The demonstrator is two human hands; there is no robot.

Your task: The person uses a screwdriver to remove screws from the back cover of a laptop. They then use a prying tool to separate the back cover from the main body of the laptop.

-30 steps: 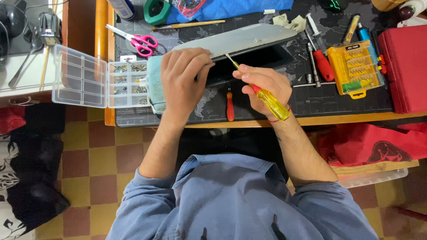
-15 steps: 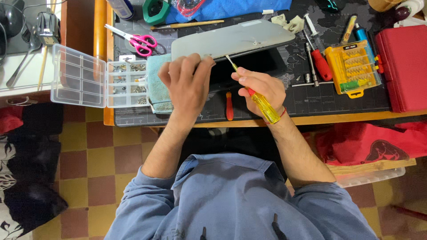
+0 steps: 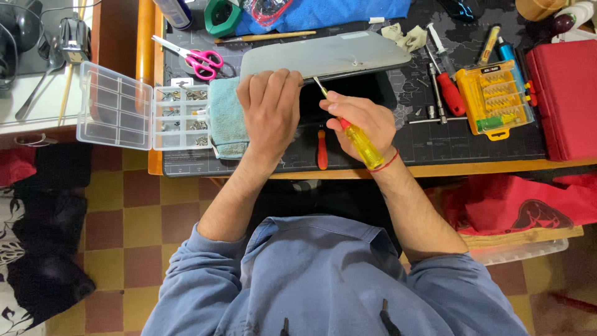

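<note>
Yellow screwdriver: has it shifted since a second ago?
Yes, slightly: the yellow screwdriver swung its handle end towards the small red screwdriver, while its tip stayed at the grey panel edge.

Blue rolled-sleeve shirt, red wristband

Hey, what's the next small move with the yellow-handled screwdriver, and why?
Probably seat the tip and turn. The right hand angles the yellow-handled screwdriver toward the grey laptop lid, while the left hand braces flat on the dark laptop base.
</note>
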